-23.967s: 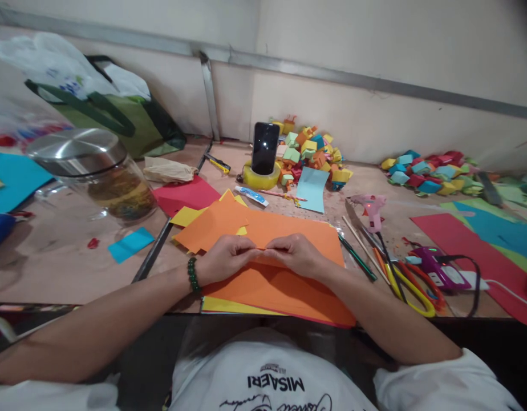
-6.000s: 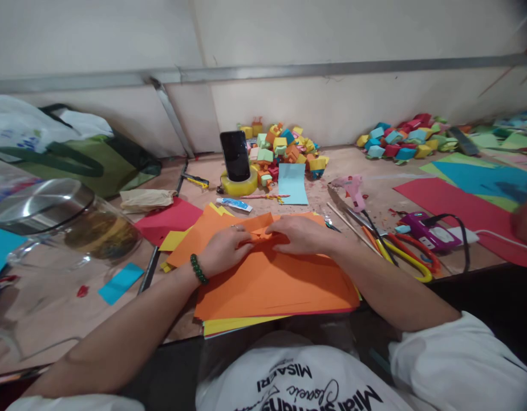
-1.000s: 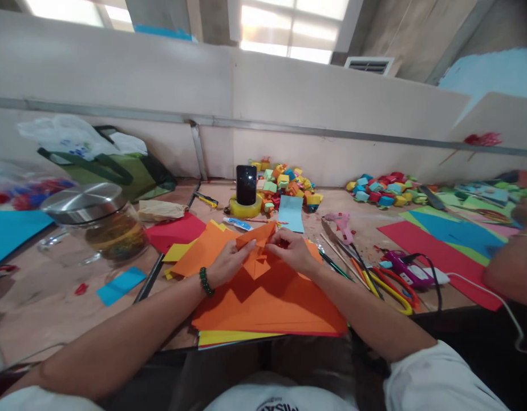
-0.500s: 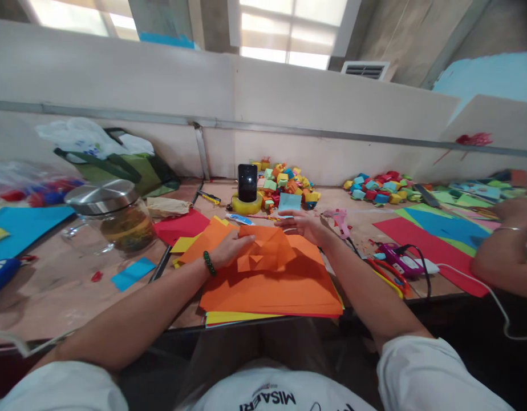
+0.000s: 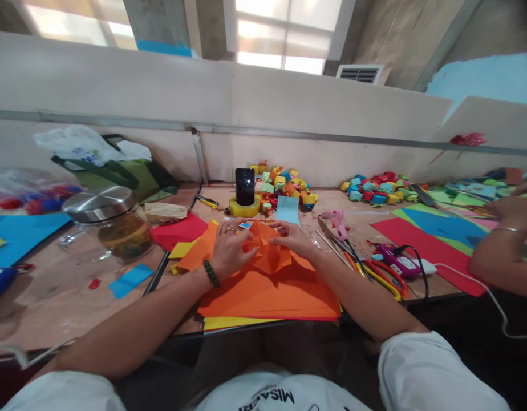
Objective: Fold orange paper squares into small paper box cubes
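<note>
Between my two hands a creased piece of orange paper stands partly folded up. My left hand, with a dark green bead bracelet at the wrist, is closed on its left side, thumb toward the middle. The fingers of my right hand pinch its right upper edge. Beneath lies a stack of orange sheets, with yellow and other colours showing at its front edge. Behind my hands, a phone stands upright in a yellow tape roll, beside a light blue paper.
Folded paper cubes are heaped behind; another heap lies farther right. A glue gun, scissors and a purple device lie right. A glass jar stands left. Another person's arm reaches in at far right.
My left hand has moved over the orange paper, and my right hand now grips its edge. The paper, flatter before, is now raised and bent. Tools beside the glue gun are now uncovered.
</note>
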The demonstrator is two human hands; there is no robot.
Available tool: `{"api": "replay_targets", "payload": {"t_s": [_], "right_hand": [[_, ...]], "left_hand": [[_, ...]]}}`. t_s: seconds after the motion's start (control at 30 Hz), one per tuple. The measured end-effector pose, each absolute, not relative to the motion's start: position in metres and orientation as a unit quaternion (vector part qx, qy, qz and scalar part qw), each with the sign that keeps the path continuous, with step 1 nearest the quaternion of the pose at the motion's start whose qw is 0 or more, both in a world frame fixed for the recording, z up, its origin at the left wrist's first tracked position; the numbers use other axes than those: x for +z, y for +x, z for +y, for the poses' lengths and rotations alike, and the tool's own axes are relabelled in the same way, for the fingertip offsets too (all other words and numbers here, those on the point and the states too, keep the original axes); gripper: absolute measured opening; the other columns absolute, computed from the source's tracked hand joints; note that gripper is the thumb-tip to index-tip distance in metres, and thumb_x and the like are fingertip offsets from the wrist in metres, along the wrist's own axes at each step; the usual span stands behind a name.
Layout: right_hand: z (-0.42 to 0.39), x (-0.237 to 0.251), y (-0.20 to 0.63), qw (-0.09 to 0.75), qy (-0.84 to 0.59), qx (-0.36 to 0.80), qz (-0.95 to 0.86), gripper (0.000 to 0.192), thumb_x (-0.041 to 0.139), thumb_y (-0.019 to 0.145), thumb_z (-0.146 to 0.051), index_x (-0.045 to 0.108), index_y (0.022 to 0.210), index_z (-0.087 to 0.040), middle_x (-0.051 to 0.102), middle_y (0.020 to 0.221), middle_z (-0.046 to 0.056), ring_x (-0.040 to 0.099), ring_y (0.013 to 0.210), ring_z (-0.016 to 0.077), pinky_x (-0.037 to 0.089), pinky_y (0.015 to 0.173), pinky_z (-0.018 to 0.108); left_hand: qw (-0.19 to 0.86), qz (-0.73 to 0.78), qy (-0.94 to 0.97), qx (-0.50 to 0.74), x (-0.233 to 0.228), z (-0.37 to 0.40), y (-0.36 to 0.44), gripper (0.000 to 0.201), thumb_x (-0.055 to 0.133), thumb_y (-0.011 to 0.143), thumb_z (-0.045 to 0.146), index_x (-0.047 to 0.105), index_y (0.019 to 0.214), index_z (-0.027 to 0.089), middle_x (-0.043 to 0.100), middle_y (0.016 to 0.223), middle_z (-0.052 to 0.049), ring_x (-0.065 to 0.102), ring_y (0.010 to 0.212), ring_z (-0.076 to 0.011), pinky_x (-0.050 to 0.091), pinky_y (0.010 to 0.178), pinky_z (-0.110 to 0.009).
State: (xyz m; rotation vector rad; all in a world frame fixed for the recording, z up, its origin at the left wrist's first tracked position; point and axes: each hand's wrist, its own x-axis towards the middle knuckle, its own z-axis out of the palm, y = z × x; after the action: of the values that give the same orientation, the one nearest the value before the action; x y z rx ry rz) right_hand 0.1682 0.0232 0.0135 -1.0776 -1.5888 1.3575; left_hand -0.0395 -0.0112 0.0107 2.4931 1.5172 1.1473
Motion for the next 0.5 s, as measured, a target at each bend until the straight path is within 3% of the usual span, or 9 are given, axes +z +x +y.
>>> {"api": "replay_targets", "payload": {"t_s": [0.13,0.23,0.4,0.5], "right_hand": [[0.013,0.011,0.160,0.389,-0.393,0.524,-0.648,0.043,0.074,0.063,-0.028,0.062,0.104,-0.018,0.064,0.067,-0.005,0.052,0.052,0.0072,0.039,0.047,0.018],[0.017,0.006,0.161,0.393,-0.357,0.549,-0.646,0.044,0.075,0.064,-0.029,0.063,0.105,-0.018,0.069,0.077,-0.001,0.060,0.062,0.0112,0.047,0.055,0.022],[0.028,0.004,0.174,0.328,-0.313,0.602,-0.657,0.061,0.078,0.060,-0.022,0.060,0.118,-0.021,0.072,0.089,0.001,0.067,0.079,0.0167,0.054,0.068,0.026],[0.030,0.010,0.179,0.267,-0.311,0.621,-0.668,0.059,0.078,0.057,-0.021,0.064,0.114,-0.019,0.073,0.095,0.003,0.068,0.085,0.0187,0.054,0.070,0.027]], "left_hand": [[-0.056,0.483,0.812,0.323,0.011,-0.016,-0.036,0.005,0.064,0.075,0.022,0.068,0.077,0.022,0.056,0.134,-0.010,0.043,0.128,-0.0350,0.018,0.111,-0.057],[-0.043,0.475,0.812,0.336,0.013,-0.015,-0.037,0.010,0.060,0.075,0.018,0.067,0.070,0.022,0.058,0.133,-0.009,0.042,0.130,-0.0341,0.016,0.112,-0.057],[0.101,0.471,0.754,0.447,0.018,0.000,-0.049,0.004,0.060,0.069,0.020,0.062,0.065,0.022,0.064,0.118,-0.008,0.051,0.120,-0.0292,0.029,0.109,-0.047],[0.210,0.477,0.689,0.503,0.020,0.013,-0.060,0.007,0.059,0.068,0.025,0.058,0.062,0.021,0.066,0.108,-0.008,0.054,0.114,-0.0282,0.035,0.104,-0.042]]}}
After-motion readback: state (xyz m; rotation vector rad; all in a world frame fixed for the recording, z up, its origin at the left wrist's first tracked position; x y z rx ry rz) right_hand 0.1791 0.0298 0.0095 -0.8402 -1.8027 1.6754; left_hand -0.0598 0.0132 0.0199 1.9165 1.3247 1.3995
